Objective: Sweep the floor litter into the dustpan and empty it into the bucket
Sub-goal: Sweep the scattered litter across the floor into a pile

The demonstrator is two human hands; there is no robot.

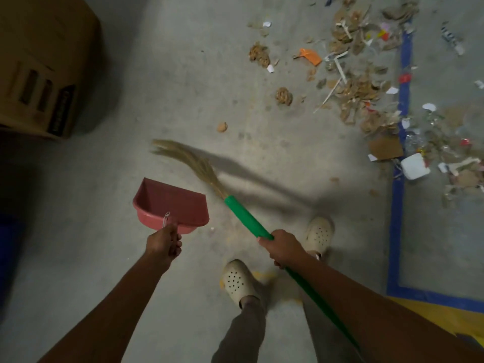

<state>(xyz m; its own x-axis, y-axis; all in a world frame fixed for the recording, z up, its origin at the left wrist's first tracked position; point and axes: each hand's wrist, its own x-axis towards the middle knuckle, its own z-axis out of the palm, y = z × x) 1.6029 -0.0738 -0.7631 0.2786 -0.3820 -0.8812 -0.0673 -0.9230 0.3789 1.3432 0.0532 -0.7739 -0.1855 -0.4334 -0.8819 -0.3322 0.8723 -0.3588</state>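
My left hand (pixel 165 243) grips the handle of a red dustpan (pixel 171 204), which hangs above the concrete floor with nothing visible inside it. My right hand (pixel 281 248) grips the green handle of a broom (pixel 246 218). Its straw bristles (pixel 186 158) point up and to the left, beyond the dustpan. Litter (pixel 361 82) of brown scraps, paper bits and plastic lies spread over the floor at the upper right. A small brown clump (pixel 222 127) lies closer, just beyond the bristles. No bucket shows clearly.
A large cardboard box (pixel 44 66) stands at the upper left. Blue tape (pixel 396 195) marks a line on the floor at the right, with yellow paint at the lower right. A dark blue shape (pixel 7 247) sits at the left edge. My feet in beige clogs (pixel 237 280) stand below.
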